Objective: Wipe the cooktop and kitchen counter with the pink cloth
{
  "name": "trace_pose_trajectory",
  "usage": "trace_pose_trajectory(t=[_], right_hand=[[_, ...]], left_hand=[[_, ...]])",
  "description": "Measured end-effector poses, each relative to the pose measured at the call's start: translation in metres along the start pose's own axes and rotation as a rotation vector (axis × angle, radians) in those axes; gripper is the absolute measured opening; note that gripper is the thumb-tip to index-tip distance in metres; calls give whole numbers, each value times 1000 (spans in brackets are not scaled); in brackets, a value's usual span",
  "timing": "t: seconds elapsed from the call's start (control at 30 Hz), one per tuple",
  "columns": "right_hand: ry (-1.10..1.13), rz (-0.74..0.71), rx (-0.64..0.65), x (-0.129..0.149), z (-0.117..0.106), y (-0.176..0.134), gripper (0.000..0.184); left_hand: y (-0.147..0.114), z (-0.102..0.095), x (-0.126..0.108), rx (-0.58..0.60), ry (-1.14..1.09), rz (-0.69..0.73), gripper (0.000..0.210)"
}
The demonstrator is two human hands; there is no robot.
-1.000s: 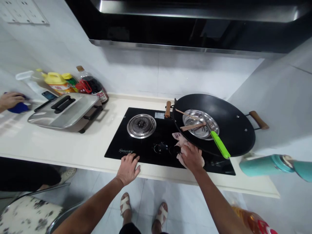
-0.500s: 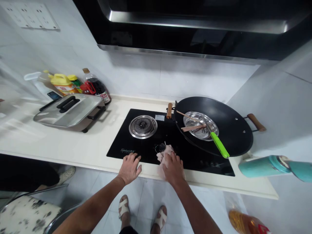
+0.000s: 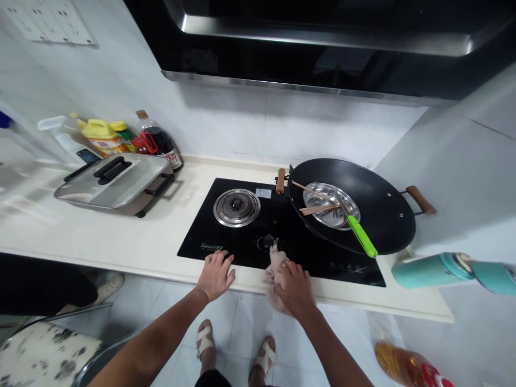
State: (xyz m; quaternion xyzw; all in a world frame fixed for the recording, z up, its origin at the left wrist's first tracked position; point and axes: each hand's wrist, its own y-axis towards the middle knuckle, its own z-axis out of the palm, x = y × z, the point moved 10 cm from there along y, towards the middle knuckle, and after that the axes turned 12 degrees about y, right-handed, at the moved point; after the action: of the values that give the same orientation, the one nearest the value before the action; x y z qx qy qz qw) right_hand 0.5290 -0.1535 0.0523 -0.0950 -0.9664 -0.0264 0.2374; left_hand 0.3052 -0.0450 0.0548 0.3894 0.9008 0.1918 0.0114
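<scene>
My right hand grips a pale pinkish cloth at the front edge of the black cooktop. Part of the cloth hangs over the counter's edge, and its upper tip lies by the dark control knob. My left hand rests on the counter edge with fingers spread, the tips at the cooktop's front border, holding nothing. Behind the hands is the round left burner. A black wok sits over the right side, holding a metal dish, wooden chopsticks and a green-handled utensil.
A lidded electric pan stands on the left counter, with several bottles behind it. A teal flask is at the right. The range hood hangs above. Someone's shoe shows at lower left beside a chair.
My right hand and the cloth have moved slightly right and back toward me, leaving more of the knob uncovered. My left hand stays in place.
</scene>
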Motion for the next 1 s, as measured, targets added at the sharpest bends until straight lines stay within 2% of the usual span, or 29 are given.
trace_pose_trajectory(t=[0.07,0.13,0.23,0.3,0.37,0.4,0.47,0.57,0.7,0.77,0.83,0.87,0.93,1.0], right_hand=[[-11,100,-49,-47,-15,-17,34],[-54,250,-125,-106,-39,-34,33],[-119,375,-225,-180,-77,-56,48],[-139,444,-266,-212,-92,-69,64],[-145,495,-293,-219,-97,-79,70],[-141,503,-301,-213,-95,-81,69],[-109,477,-294,-180,-83,-77,63],[-7,338,-151,-96,-41,-51,58],[150,55,8,25,12,-18,60],[293,-104,69,67,27,-15,55],[467,-197,82,81,26,-21,51],[555,-210,65,76,19,-25,50],[681,-185,-10,45,-3,-34,48],[688,-122,-118,-4,-32,-38,45]], left_hand=[[0,0,-1,3,0,7,42],[0,1,-1,9,0,11,42],[0,1,-1,16,12,9,41],[1,1,-1,15,22,10,41],[1,1,-2,10,23,14,41],[1,1,-2,8,22,17,42],[1,2,-2,5,26,22,42],[1,4,-1,-1,43,24,42],[0,5,1,-19,50,27,40],[-1,6,1,-21,46,31,41],[-1,7,2,-15,43,33,42],[-1,8,2,-11,43,31,42],[-1,8,2,-5,44,24,42],[-1,6,1,-3,47,21,41]])
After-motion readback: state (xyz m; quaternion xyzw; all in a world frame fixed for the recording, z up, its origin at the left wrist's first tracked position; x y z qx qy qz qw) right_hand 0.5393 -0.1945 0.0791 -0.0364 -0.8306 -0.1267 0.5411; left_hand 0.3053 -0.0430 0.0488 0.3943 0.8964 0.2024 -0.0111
